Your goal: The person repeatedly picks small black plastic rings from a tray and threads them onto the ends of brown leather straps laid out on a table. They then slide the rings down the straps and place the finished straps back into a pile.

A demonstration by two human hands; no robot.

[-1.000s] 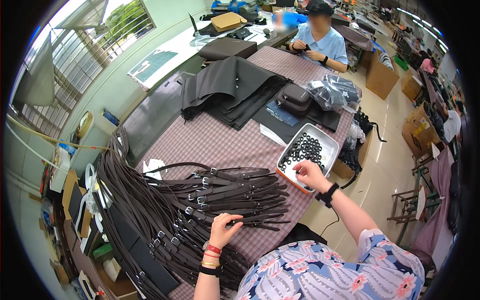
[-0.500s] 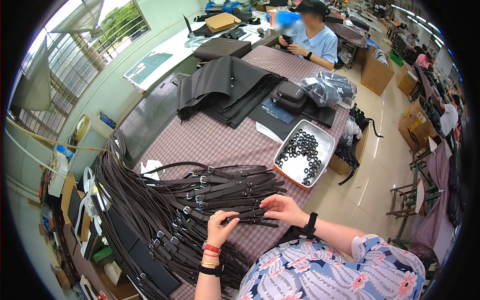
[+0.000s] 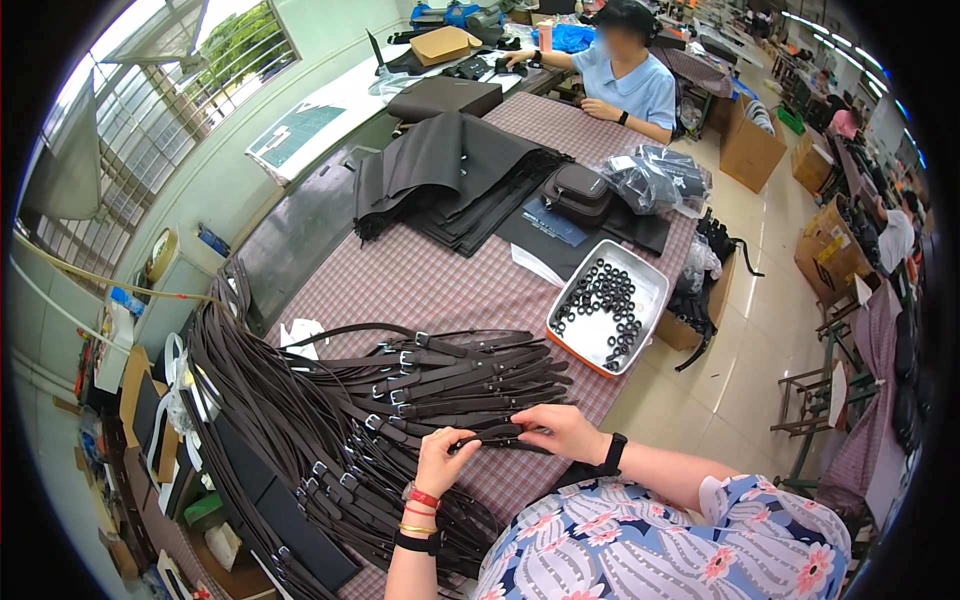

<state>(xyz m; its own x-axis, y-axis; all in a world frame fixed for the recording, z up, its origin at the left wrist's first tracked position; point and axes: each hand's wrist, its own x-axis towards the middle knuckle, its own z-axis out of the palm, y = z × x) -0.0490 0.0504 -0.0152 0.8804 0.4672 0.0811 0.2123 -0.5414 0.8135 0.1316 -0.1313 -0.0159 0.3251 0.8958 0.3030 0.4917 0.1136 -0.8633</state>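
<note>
A dark brown strap (image 3: pixel 492 433) runs between my two hands near the table's front edge. Its left part is pinched between the thumb and fingers of my left hand (image 3: pixel 441 461). The fingers of my right hand (image 3: pixel 566 434) are closed on it farther right, by its end. Under and beyond them lies a thick bundle of dark straps (image 3: pixel 290 390) with silver buckles, fanned across the table and trailing off to the left. A white tray (image 3: pixel 652 318) with small black rings (image 3: pixel 603 300) stands beyond my right hand.
The checked tablecloth (image 3: pixel 330 285) carries stacked black sheets (image 3: pixel 440 180), a small dark case (image 3: pixel 578 193) and a plastic-wrapped package (image 3: pixel 655 180). Across the table sits a co-worker in a light blue shirt (image 3: pixel 635 90). Cardboard boxes (image 3: pixel 755 140) stand on the floor at right.
My right hand has come down and closed on the strap. My left hand has hardly moved. The co-worker's hands have parted, one reaching to the side table.
</note>
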